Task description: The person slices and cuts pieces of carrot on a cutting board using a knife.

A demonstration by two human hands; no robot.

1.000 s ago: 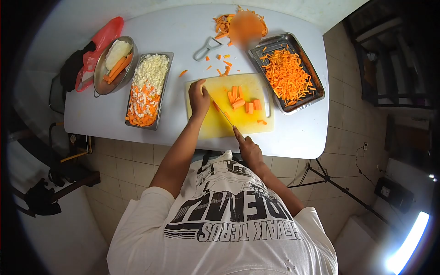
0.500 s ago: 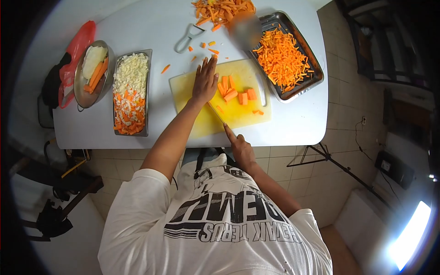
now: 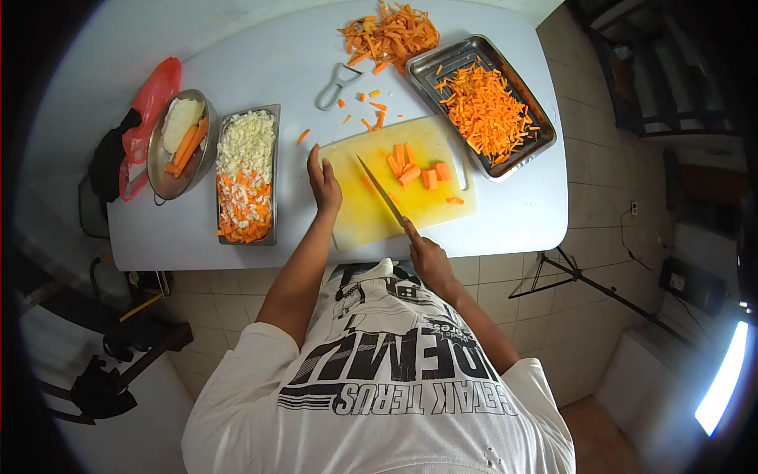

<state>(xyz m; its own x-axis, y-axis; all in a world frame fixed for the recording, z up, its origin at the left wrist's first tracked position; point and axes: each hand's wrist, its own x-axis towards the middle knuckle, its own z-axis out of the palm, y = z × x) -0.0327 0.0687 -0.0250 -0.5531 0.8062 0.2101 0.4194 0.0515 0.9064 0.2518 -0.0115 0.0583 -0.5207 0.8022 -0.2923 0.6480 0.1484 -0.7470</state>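
Note:
My right hand (image 3: pixel 428 257) is wrapped round the handle of a knife (image 3: pixel 381 189), whose blade points up and left over the yellow-stained cutting board (image 3: pixel 355 229). Several carrot chunks (image 3: pixel 409 174) lie on the board, right of the blade, with small bits near its right side. At the board's left edge, my left hand (image 3: pixel 324 183) holds nothing and its fingers are apart. A peeler (image 3: pixel 338 87) and scattered carrot scraps (image 3: pixel 379 118) rest on the table beyond the board.
Cut carrot sticks fill a metal tray (image 3: pixel 540 146) at the right. Carrot peelings (image 3: pixel 395 35) are heaped at the back. Leftward stand a long tray (image 3: pixel 272 201) of chopped white and orange pieces, a metal bowl (image 3: pixel 207 162) with whole carrots, and a red bag (image 3: pixel 158 87).
My left hand first moved up and right over the board, then back to its left edge. The knife blade now stands clear of my left hand. The camera view has shifted slightly.

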